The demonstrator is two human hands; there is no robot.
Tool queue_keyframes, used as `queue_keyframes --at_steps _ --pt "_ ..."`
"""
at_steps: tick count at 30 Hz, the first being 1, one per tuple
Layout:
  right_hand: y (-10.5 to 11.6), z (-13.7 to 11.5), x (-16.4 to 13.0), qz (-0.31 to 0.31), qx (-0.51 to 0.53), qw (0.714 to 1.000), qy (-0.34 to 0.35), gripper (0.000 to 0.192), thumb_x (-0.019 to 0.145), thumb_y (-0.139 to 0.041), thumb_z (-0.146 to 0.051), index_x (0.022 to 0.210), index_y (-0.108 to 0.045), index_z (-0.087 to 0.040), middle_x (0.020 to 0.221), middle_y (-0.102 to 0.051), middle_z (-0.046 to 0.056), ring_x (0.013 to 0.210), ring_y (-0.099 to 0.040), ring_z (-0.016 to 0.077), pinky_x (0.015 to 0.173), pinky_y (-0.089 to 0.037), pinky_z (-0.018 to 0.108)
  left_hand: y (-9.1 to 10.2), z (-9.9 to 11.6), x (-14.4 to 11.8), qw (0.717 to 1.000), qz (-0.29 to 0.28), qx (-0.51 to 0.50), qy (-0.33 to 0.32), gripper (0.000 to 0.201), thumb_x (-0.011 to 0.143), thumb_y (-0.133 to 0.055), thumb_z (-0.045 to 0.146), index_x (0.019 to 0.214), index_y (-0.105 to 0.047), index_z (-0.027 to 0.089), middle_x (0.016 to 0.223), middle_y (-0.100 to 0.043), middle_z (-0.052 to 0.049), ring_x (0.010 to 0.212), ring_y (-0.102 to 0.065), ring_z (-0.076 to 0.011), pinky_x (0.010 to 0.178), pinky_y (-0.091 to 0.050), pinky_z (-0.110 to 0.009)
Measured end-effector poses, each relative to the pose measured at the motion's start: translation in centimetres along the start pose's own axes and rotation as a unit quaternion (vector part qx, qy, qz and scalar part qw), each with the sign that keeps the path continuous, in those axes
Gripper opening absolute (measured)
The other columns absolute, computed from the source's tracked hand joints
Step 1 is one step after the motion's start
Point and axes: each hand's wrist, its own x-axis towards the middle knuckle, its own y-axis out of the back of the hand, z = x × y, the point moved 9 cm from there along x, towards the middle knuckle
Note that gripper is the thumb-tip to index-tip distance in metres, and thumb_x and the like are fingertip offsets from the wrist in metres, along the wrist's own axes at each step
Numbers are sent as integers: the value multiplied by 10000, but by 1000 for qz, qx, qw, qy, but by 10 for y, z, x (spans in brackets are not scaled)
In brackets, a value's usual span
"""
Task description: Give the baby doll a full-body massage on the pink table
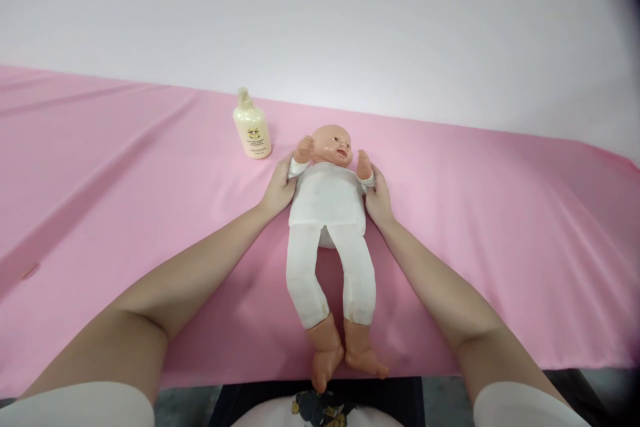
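A baby doll [327, 197] in a white top and white trousers lies on its back, head away from me and bare feet at the near table edge. My left hand [280, 187] is closed round the doll's side and arm at the left, its fingertips hidden behind the sleeve. On the other side my right hand [379, 197] grips the doll by its upper arm and flank, with the fingers partly out of sight beneath it. The doll's two small hands point up beside its head.
A cream pump bottle [253, 127] with a cow picture stands behind and left of the doll. Pink cloth [475, 233] with folds covers the table. Beyond it rises a white wall [320, 20]. A small reddish mark or scrap [29, 271] shows at far left.
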Motion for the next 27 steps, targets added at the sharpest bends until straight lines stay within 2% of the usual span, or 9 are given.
queue_keyframes --at_steps 4,7,10,12,14,17,19,23,27 --pt "10 27 0 64 60 993 -85 504 845 -483 -220 1344 -415 -232 1367 -547 102 1257 -535 207 1152 -407 470 10 -33 -1 987 73 -84 120 596 887 -540 207 1450 -344 225 1404 -498 -129 1357 -466 -273 1198 -347 -499" --pt "15 45 -1 96 87 983 -132 518 836 -496 -251 1338 -369 -234 1378 -518 114 1245 -533 205 1141 -414 483 14 -53 -4 971 112 -114 176 640 880 -577 241 1456 -299 260 1429 -460 -118 1374 -451 -272 1212 -337 -487" --pt "15 40 1 90 84 986 -113 657 844 -502 -280 1457 -271 -229 1530 -395 134 1387 -442 203 1198 -351 473 14 -53 -3 971 112 -114 177 697 879 -607 276 1484 -261 278 1499 -405 -117 1437 -392 -272 1238 -290 -495" --pt "14 26 2 68 64 993 -70 786 859 -519 -302 1547 -142 -253 1641 -236 107 1509 -291 182 1252 -260 455 12 -43 -1 978 91 -111 149 702 895 -601 307 1504 -253 283 1555 -368 -110 1501 -302 -259 1264 -225 -492" --pt "12 13 1 54 37 997 -36 821 893 -511 -335 1584 -69 -280 1680 -149 69 1556 -187 162 1283 -172 453 8 -30 1 985 63 -111 115 662 930 -559 352 1519 -265 281 1596 -339 -97 1539 -231 -242 1280 -169 -480" --pt "10 3 -1 50 3 999 -5 702 944 -451 -356 1581 -168 -281 1656 -232 62 1551 -200 168 1293 -128 472 4 -13 1 994 27 -88 67 619 968 -492 366 1542 -285 260 1613 -333 -96 1541 -229 -246 1285 -137 -479" --pt "8 -2 -2 42 -16 999 22 599 950 -428 -316 1536 -311 -269 1587 -359 75 1511 -286 187 1285 -177 482 0 -5 0 997 5 -62 36 595 970 -477 327 1541 -327 254 1569 -403 -104 1501 -307 -264 1273 -182 -501" --pt "-4 -9 -2 -24 -37 997 71 493 898 -399 -176 1353 -569 -263 1381 -545 75 1352 -473 203 1240 -316 468 -9 2 -1 999 -47 -13 -5 523 941 -464 227 1462 -498 269 1379 -563 -102 1331 -495 -270 1201 -338 -517" --pt "-8 -10 0 -44 -39 995 78 532 853 -401 -125 1317 -610 -280 1353 -558 58 1327 -487 206 1231 -338 469 -12 1 -2 998 -66 16 -17 562 909 -449 153 1456 -518 261 1354 -552 -106 1294 -515 -245 1189 -359 -489"
